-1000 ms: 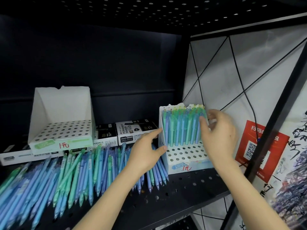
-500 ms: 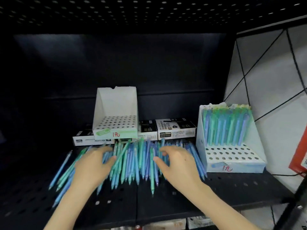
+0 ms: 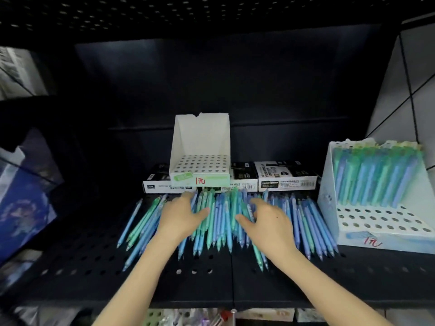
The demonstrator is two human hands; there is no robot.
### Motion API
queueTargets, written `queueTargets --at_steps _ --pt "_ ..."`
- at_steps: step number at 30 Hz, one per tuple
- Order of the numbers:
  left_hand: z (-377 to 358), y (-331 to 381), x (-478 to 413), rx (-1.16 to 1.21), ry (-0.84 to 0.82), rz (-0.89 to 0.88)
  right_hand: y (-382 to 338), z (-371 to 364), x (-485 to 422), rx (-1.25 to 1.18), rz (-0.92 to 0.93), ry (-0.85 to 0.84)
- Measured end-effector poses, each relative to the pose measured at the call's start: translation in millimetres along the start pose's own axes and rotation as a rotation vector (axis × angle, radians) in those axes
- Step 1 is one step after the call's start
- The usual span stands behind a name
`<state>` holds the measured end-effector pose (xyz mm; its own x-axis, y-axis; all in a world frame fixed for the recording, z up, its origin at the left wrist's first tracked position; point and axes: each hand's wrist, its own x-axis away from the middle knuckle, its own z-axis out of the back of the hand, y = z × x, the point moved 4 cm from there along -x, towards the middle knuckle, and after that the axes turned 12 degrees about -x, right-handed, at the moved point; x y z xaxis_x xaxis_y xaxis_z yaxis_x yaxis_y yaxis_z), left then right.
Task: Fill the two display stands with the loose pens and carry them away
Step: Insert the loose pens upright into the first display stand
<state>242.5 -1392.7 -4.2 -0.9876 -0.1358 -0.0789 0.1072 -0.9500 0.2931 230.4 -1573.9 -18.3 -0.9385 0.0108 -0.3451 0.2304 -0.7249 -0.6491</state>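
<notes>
A black perforated shelf [image 3: 211, 285] is seen, with the pile of pens [image 3: 221, 220] spread across its middle. In front of the pile a bare strip is left up to the shelf edge, and more room lies left of the pile. Just right of the pile a partly filled stand [image 3: 376, 231] is set. Behind the pile a second stand [image 3: 200, 170], its holes unfilled, is placed on flat boxes [image 3: 284, 180]. The left hand [image 3: 181, 217] and the right hand [image 3: 268, 222] are laid apart on the pile, fingers loose, nothing clamped.

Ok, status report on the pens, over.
Left hand and right hand open, flat on the loose blue and green plastic pens. White cardboard stand at the back empty; pale blue stand at right part filled. Black marker boxes by the empty stand.
</notes>
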Motion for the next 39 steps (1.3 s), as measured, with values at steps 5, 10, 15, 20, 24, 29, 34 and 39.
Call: queueTargets --at_steps 5,10,15,20,24,29,34,39 --pt "-7.0 5.3 -8.7 -0.001 -0.076 0.036 0.8 4.5 -1.8 -0.025 -0.031 0.037" --pt "-5.4 5.4 -22.4 0.057 -0.180 0.046 1.5 7.4 -1.7 -0.070 -0.080 0.030" --pt "-0.1 6.4 -25.9 0.089 -0.220 -0.001 1.9 10.1 -2.4 -0.039 -0.112 0.038" --pt "2.7 3.2 -25.3 0.103 -0.260 0.015 1.2 12.3 -2.1 -0.069 -0.136 0.015" --pt "3.3 -1.9 -27.5 0.136 -0.326 0.066 -0.3 16.6 -2.2 -0.098 -0.146 0.039" --pt "-0.6 -0.6 -25.7 0.160 -0.374 0.066 -0.3 20.4 -2.7 -0.139 -0.171 0.037" --pt "-1.8 2.6 -26.5 0.175 -0.405 0.078 1.0 21.5 -4.9 -0.226 -0.200 0.059" --pt "-1.8 -3.0 -30.2 0.232 -0.423 0.077 10.1 20.6 -10.8 -0.397 -0.236 0.059"
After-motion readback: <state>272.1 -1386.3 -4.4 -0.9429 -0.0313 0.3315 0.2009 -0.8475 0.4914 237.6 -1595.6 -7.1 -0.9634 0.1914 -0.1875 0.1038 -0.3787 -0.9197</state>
